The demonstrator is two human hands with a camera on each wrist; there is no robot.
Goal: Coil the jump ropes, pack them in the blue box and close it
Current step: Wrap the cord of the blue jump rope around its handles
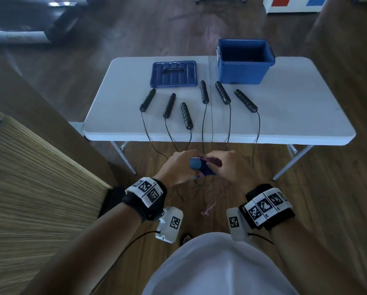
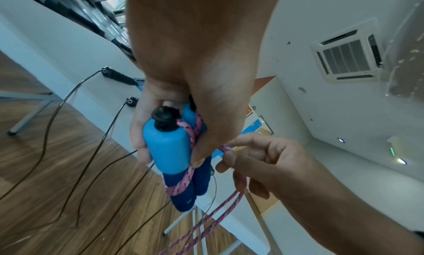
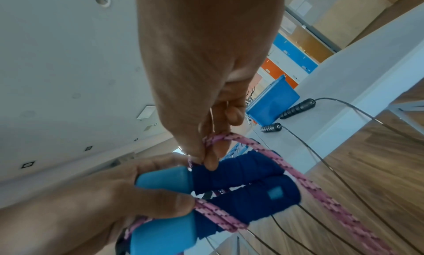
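My left hand (image 1: 189,165) grips two blue jump-rope handles (image 2: 167,146) side by side, in front of the table's front edge. A pink cord (image 2: 183,182) is wound around the handles. My right hand (image 1: 212,162) pinches a loop of that pink cord (image 3: 286,168) just above the dark blue ends of the handles (image 3: 252,192). The rest of the pink cord trails down to the floor (image 1: 208,209). The blue box (image 1: 240,71) stands open at the table's back right, its inside dark. Its lid (image 1: 174,74) lies flat to the left of it.
Several black jump-rope handles (image 1: 204,91) lie on the white folding table (image 1: 295,116), their thin black cords (image 1: 258,128) hanging over the front edge to the wooden floor by my feet. A wood-grain cabinet (image 1: 29,177) stands close at my left.
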